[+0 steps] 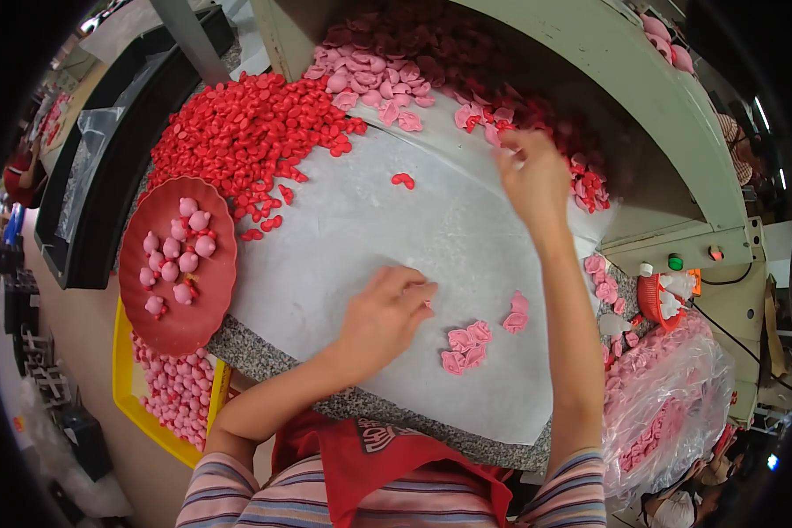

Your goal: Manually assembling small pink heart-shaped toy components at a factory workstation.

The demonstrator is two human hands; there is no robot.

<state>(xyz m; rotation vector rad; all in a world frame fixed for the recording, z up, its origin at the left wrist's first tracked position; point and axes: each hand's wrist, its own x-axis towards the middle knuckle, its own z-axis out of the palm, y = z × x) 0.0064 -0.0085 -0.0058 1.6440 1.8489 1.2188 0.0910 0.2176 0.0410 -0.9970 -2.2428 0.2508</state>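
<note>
My left hand is low over the white sheet, its fingers pinched together. A bit of pink shows at its fingertips, too small to name. My right hand reaches to the far right, fingers bent together beside a pile of pink and red pieces; whatever they grip is hidden. Near the left hand lie several pink cupped, frilled pieces, with another small pink group to their right. One red bow-shaped piece rests alone on the sheet.
A large heap of red bow-shaped pieces lies at far left, pink shells behind. A red scalloped dish holds round pink pieces, above a yellow bin. A green-grey machine frame arches over the back right. A plastic bag sits right.
</note>
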